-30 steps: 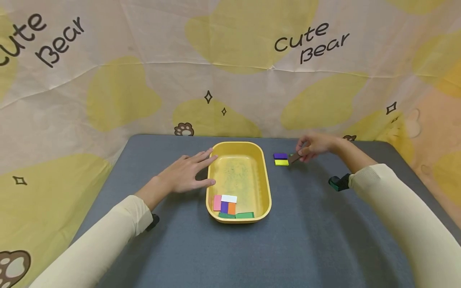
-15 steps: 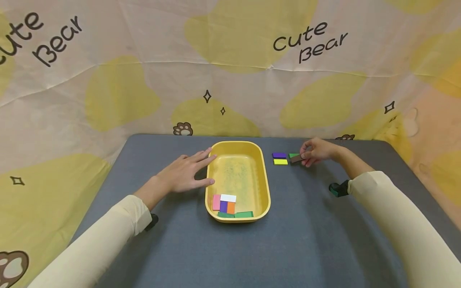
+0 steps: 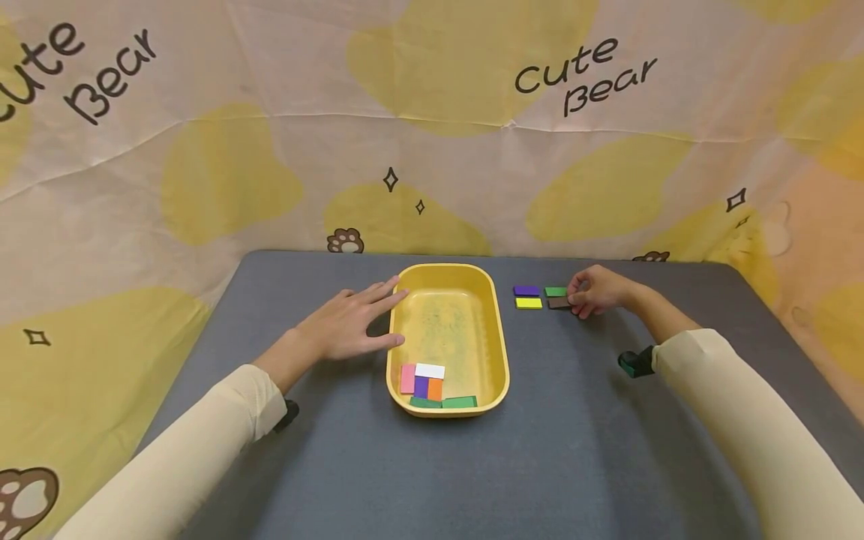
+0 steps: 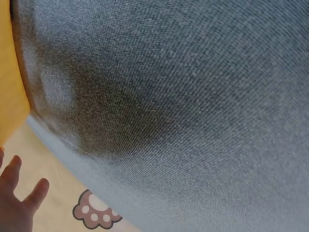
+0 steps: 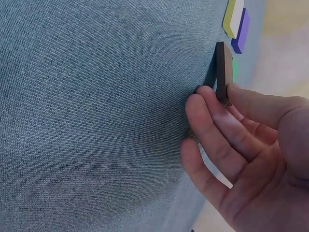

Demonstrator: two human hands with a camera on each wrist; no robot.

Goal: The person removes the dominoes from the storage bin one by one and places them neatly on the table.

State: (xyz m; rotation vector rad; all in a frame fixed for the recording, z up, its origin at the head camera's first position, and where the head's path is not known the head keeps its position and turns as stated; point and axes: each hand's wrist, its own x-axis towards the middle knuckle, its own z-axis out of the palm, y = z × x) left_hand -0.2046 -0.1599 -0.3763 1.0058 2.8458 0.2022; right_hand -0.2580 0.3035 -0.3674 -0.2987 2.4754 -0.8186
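My right hand [image 3: 597,291] pinches a dark brown rectangular block [image 5: 223,72] between thumb and fingers, low over the table. Just behind that block lies a green block [image 3: 556,292]. To its left sit a yellow block [image 3: 529,304] and, behind the yellow one, a purple block [image 3: 526,290]. My left hand [image 3: 347,324] has its fingers spread and rests at the left rim of a yellow tray [image 3: 500,330]. In the left wrist view only a few fingertips and a corner of the tray show.
Inside the tray's near end lie a pink block [image 3: 408,379], a white block [image 3: 430,371], a purple block [image 3: 421,387], an orange block [image 3: 435,389] and green blocks [image 3: 460,403]. A grey cloth-covered table [image 3: 432,480] ends at a printed curtain [image 3: 445,165].
My right hand has moved slightly right and toward me, bringing the brown block from a slant to nearly level in front of the green one. The left hand stays put.
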